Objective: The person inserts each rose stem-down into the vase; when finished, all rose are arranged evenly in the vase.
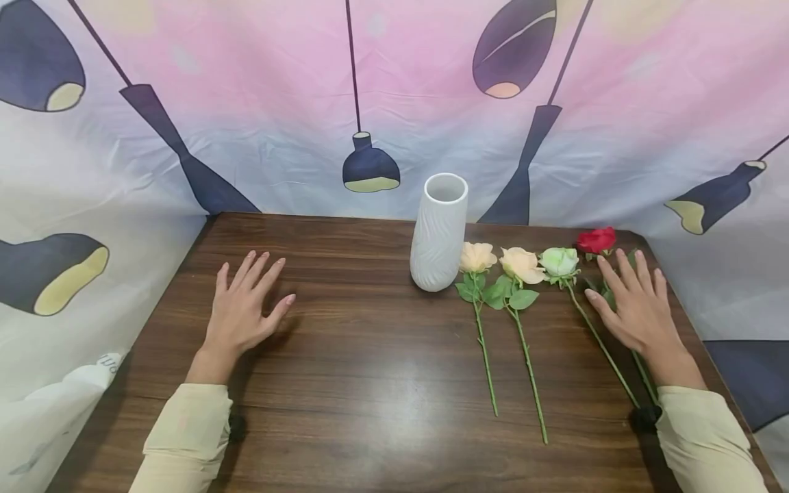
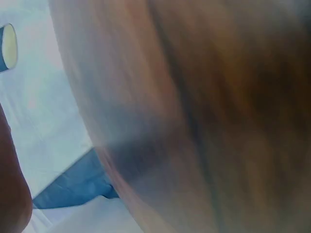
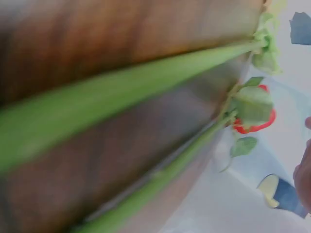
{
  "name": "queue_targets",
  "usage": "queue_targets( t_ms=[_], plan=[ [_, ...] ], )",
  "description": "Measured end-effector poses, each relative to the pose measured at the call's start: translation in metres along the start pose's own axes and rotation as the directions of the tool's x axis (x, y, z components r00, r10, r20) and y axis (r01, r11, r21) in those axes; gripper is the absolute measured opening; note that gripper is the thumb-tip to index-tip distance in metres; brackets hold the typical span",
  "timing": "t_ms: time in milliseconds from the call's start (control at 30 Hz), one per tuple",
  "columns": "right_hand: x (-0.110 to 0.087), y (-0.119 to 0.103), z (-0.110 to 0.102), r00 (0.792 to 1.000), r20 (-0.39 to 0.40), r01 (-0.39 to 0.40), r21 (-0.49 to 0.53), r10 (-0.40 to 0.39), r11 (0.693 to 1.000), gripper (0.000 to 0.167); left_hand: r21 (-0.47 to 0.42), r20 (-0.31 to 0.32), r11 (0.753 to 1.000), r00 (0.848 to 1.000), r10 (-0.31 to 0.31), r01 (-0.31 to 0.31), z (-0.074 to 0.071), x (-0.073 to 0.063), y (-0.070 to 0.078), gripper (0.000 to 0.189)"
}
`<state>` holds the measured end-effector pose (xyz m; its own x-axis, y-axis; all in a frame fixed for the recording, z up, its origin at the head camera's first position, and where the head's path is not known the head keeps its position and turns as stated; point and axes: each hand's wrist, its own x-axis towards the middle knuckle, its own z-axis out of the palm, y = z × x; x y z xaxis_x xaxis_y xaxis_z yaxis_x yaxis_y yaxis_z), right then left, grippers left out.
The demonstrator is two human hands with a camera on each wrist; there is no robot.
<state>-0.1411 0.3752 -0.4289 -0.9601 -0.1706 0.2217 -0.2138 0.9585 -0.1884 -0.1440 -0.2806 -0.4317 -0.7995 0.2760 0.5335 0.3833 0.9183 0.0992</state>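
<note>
My left hand [image 1: 243, 315] is spread flat over the left side of the wooden table [image 1: 345, 342], holding nothing. On the right, my right hand [image 1: 641, 315] has its fingers spread over the stem of a red rose [image 1: 596, 239], covering part of it. Just left of that hand lies a pale green rose [image 1: 559, 263], its stem running toward my wrist. Two peach roses, a right one [image 1: 522, 266] and a left one [image 1: 477, 257], lie beside it with blooms pointing away. A white ribbed vase [image 1: 436, 239] stands upright near the back edge. The right wrist view shows the green stem [image 3: 126, 87] up close.
A printed cloth [image 1: 277, 89] with lamp drawings hangs behind the table and along both sides. Dark bands [image 1: 645, 418] circle my wrists at the sleeves. At the left edge sits a white bundle [image 1: 74, 390].
</note>
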Motion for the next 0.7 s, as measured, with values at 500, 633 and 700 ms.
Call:
queue_targets(
  t_ms=[500,633,700],
  plan=[
    [0.017,-0.052,-0.012,0.988,-0.06,0.147,0.121,-0.141,0.982,0.06,-0.211,-0.048,0.977,0.999,-0.024,0.013,-0.017,0.032,0.043,0.055],
    [0.02,-0.063,-0.014,0.987,-0.058,0.161,0.191,-0.152,0.968,0.059,-0.261,-0.059,0.965,0.998,-0.029,0.012,-0.022,0.042,0.055,0.052],
    [0.021,-0.069,-0.014,0.986,-0.057,0.167,0.225,-0.158,0.96,0.058,-0.294,-0.063,0.956,0.997,-0.033,0.013,-0.024,0.047,0.061,0.05]
  ],
)
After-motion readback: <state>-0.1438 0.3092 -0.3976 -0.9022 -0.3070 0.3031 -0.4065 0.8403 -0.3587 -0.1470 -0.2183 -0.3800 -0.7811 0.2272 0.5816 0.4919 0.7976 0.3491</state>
